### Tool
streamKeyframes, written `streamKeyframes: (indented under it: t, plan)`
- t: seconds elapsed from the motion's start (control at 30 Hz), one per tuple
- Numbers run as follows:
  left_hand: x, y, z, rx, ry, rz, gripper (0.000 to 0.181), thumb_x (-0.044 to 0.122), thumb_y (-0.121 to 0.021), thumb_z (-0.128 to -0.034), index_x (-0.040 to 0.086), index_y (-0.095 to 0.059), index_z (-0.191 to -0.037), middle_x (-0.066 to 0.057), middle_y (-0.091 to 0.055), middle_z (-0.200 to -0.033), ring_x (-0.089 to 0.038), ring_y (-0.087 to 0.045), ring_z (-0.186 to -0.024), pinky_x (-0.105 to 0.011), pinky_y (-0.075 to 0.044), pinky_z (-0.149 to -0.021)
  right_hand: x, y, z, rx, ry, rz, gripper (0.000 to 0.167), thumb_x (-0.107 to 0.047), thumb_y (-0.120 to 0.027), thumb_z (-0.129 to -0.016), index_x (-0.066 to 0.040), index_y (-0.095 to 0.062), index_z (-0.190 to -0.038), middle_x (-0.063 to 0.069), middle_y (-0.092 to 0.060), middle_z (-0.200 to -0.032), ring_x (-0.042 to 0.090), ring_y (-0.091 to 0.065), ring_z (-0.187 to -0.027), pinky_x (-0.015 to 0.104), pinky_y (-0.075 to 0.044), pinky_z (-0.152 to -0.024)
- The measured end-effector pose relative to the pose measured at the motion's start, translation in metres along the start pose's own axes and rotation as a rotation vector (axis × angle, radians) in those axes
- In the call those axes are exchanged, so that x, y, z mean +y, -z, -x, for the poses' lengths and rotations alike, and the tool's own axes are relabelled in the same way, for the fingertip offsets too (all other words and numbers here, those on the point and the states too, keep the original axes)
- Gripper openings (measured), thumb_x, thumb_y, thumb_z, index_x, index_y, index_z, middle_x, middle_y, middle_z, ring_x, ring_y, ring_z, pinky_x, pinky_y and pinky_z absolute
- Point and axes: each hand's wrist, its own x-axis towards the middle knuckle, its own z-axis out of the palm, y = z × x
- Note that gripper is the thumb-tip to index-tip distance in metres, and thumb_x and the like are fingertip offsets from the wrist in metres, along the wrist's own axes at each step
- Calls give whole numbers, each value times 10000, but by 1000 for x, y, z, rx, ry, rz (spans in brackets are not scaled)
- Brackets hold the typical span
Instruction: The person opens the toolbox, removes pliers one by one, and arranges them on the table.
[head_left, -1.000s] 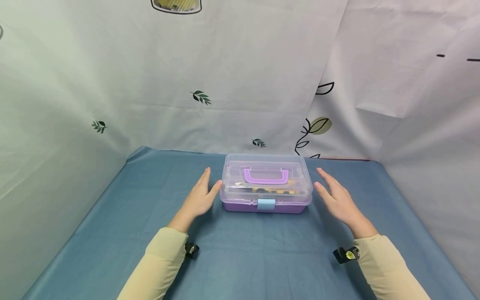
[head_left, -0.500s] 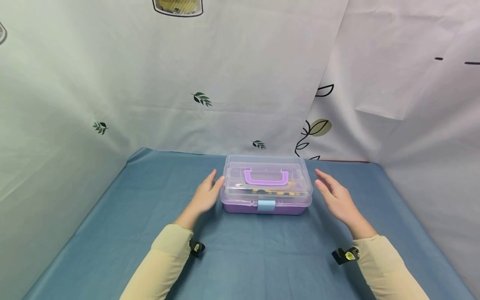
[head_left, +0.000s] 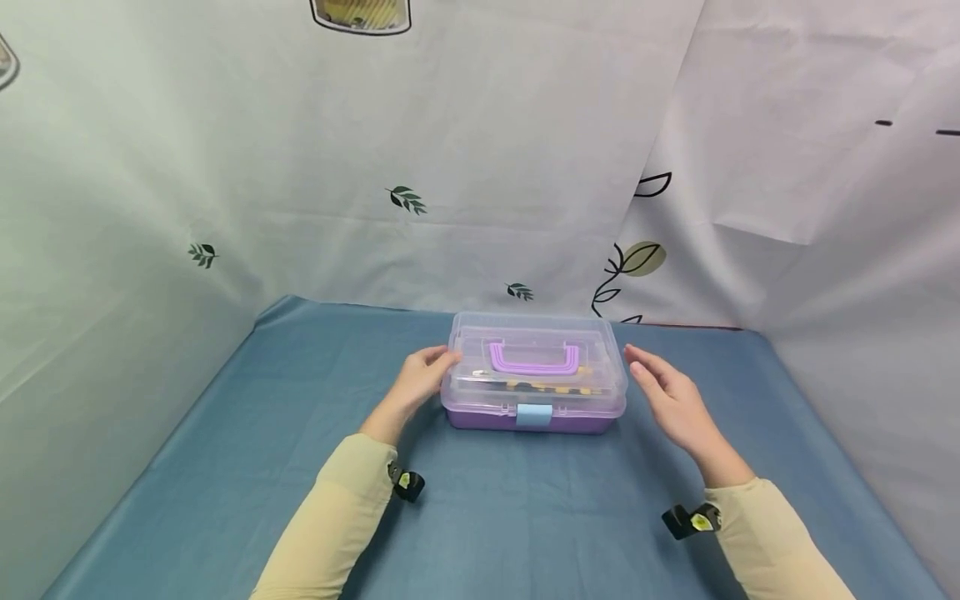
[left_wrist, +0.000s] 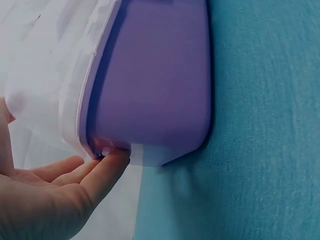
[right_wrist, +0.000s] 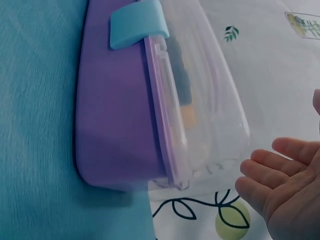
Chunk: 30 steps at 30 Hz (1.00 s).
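Observation:
A plastic storage box (head_left: 532, 375) stands on the blue cloth, with a purple base, clear lid, purple carry handle (head_left: 534, 358) and light-blue latch (head_left: 534, 414). Its lid is closed, and black-and-yellow things show blurred inside. At the box's left end, my left hand (head_left: 416, 379) holds the lid's edge: the thumb lies against the clear lid and the fingertips (left_wrist: 115, 160) touch the end just under the rim. My right hand (head_left: 678, 408) is beside the right end, fingers extended; the right wrist view shows a gap between these fingers (right_wrist: 260, 185) and the lid.
Blue cloth (head_left: 495, 517) covers the table. Pale fabric walls (head_left: 480, 150) with leaf prints rise at the back and both sides, the back one close behind the box. Both wrists carry small black cameras.
My left hand has moved right and its fingers have bent in, coming from apart to touching the box. My right hand has edged slightly closer. The box stays put.

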Motion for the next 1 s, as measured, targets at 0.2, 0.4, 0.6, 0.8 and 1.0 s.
streamKeyframes:
  t: [0.2, 0.4, 0.6, 0.8, 1.0]
  plan:
    - [-2, 0, 1, -30, 64, 61, 661, 374, -597, -887, -4, -416, -1398, -207, -461, -1407, -329, -492, -1254, -442, -499, -952, -7, -4, 5, 23, 3, -52, 458, -315, -407, -1015, -32, -489, -1365, 158, -571, -1323, 133, -551, -1196, 323, -460, -998]
    - [-6, -3, 1, 9, 31, 54, 648, 383, -588, -890, -2, -435, -1389, -207, -491, -1383, -320, -530, -1211, -430, -522, -920, -13, -10, 9, 42, 45, -176, 410, -253, -432, -1012, 11, -530, -1310, 188, -603, -1267, -193, -495, -1041, 13, -376, -886]
    - [-5, -5, 1, 30, 2, 50, 646, 384, -581, -895, -12, -437, -1385, -217, -494, -1377, -320, -537, -1201, -426, -527, -910, -17, -20, 10, 2, 97, -344, 351, -167, -456, -1002, 76, -569, -1228, 271, -615, -1190, -72, -598, -1018, 127, -496, -856]
    - [-6, -5, 1, 22, -1, 56, 646, 381, -578, -901, -14, -430, -1390, -227, -473, -1393, -329, -524, -1215, -425, -521, -920, -16, -34, 13, -94, 65, -414, 332, -154, -470, -995, 102, -601, -1161, 274, -647, -1122, 36, -660, -965, 212, -546, -831]
    - [-6, -4, 2, 19, -6, 58, 644, 377, -573, -906, -12, -421, -1397, -232, -463, -1400, -335, -518, -1221, -429, -519, -924, -12, -48, 16, -167, 0, -456, 353, -161, -480, -991, 133, -589, -1153, 291, -643, -1111, 102, -682, -943, 332, -556, -852]
